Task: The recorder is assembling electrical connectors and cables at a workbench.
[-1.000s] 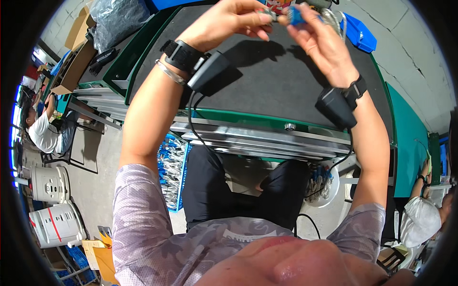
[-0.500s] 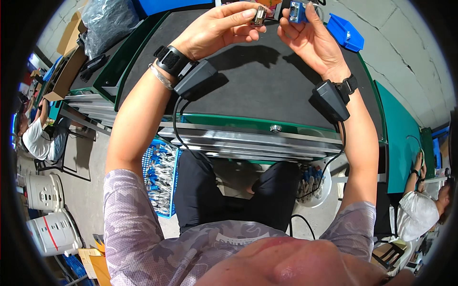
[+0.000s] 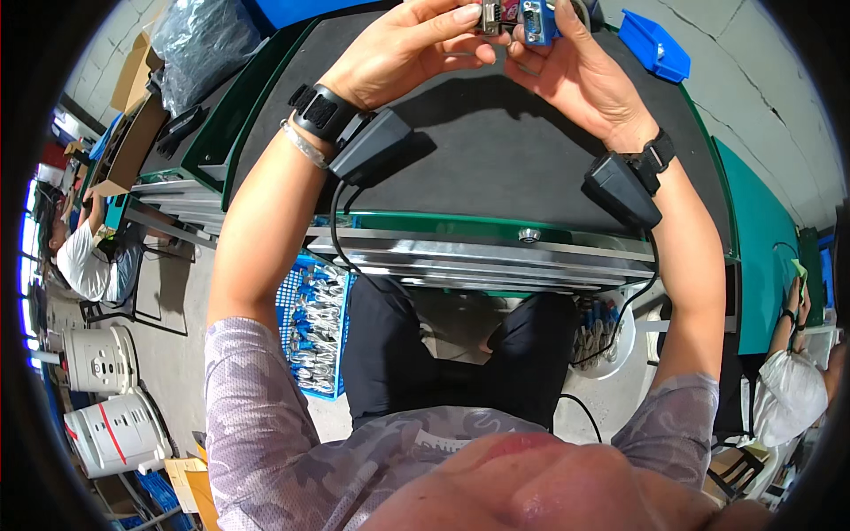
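At the far side of the bench, my left hand [image 3: 416, 44] pinches a small metal-faced, multi-pin connector [image 3: 491, 16] between thumb and fingers. Close beside it on the right, my right hand [image 3: 589, 80] grips a blue VGA plug [image 3: 535, 22] by its sides, its metal end showing. The two connectors are side by side with a narrow gap. A reddish item [image 3: 512, 11] lies partly hidden behind them, its kind unclear. Each wrist wears a black strap with a black box; the left box [image 3: 374, 146] and right box [image 3: 622, 190] trail cables.
The dark bench mat [image 3: 460, 168] lies under my forearms. A blue bin [image 3: 655, 46] stands at the far right corner. Below the bench, a blue basket [image 3: 340, 354] and a white bucket [image 3: 624, 354] hold cables. Other people sit at left [image 3: 88, 265] and right [image 3: 784, 398].
My hands have come closer together, bringing the two connectors nearly side by side. The whole view has shifted slightly. Both hands keep their hold.
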The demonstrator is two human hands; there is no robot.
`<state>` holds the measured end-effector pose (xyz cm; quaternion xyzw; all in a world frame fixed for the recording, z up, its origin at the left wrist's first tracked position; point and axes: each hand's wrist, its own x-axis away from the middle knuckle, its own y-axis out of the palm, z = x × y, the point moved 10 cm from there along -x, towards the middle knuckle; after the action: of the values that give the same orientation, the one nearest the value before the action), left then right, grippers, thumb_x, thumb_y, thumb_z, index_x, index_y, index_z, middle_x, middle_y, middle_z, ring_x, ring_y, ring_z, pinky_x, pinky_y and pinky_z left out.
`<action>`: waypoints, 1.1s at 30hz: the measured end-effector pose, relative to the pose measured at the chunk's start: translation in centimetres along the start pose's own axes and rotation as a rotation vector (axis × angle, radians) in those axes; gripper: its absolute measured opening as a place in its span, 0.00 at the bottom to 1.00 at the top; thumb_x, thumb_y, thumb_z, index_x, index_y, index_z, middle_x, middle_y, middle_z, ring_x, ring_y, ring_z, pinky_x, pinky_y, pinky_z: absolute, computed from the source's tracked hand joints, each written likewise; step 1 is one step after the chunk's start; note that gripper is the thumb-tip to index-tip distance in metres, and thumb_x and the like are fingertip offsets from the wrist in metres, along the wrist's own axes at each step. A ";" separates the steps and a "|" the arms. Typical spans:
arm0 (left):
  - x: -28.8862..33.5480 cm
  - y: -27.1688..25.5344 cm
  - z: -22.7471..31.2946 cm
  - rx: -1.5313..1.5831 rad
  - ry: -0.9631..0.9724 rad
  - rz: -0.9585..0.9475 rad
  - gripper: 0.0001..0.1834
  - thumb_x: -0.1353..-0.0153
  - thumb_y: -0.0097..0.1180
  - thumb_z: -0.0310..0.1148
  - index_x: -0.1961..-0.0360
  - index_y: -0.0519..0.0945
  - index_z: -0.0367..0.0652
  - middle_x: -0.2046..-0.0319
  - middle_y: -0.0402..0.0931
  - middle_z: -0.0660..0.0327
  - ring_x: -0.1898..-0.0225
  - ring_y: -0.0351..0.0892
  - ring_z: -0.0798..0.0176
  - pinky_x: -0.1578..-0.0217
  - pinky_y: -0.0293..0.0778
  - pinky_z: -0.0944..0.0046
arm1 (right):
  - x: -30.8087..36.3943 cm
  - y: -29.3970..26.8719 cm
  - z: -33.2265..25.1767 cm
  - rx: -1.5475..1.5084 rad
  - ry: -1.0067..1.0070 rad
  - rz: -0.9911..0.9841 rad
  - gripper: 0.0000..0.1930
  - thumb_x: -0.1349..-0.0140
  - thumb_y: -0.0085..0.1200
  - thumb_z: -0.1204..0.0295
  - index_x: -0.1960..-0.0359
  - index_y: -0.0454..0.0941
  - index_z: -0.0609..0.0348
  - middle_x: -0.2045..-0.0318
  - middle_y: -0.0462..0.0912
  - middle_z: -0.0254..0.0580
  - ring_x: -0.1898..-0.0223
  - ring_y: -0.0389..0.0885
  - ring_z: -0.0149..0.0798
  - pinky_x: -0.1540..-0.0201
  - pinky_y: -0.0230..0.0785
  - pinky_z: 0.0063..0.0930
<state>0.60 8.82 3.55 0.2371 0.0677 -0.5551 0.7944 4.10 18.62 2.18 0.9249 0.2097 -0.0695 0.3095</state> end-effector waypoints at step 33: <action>-0.3 0.1 -0.8 -0.006 0.004 -0.065 0.16 0.30 0.55 0.33 0.44 0.74 0.41 0.58 0.79 0.63 0.55 0.80 0.66 0.48 0.76 0.57 | -0.4 0.2 1.2 0.072 0.025 -0.002 0.26 0.34 0.52 0.48 0.47 0.75 0.56 0.57 0.84 0.41 0.55 0.82 0.38 0.49 0.73 0.34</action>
<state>0.72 9.51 2.96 0.2334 0.0784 -0.5799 0.7766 3.86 17.66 1.45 0.9360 0.2119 -0.0655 0.2733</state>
